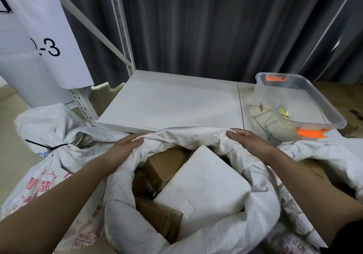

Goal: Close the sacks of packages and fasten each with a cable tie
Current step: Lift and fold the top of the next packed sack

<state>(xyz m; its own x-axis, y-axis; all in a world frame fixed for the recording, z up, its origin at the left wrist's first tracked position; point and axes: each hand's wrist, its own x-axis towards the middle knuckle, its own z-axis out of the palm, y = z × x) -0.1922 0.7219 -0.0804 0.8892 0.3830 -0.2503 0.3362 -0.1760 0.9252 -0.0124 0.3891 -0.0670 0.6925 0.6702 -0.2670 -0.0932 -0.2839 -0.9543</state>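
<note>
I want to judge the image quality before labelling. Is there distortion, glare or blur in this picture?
Head view: wide-angle distortion bends the shelf upright and the curtain edges; a small glare spot sits on the clear plastic bin; light is soft and even with faint shadows; the left hand and right hand on the open sack are fairly sharp.

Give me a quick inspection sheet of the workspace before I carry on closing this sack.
Surface: white shelf board, bare where visible.
Job's things: open sack, mouth wide, white package and brown boxes showing; tied sack on the left, closed with a black cable tie.
Clutter: clear plastic tub with orange clips, coloured ties inside.
Hands: left hand and right hand both grip the open sack's rim.
Cables: nothing seen.
Surroundings: grey curtain, white rack upright, paper sheet marked "-3".
</note>
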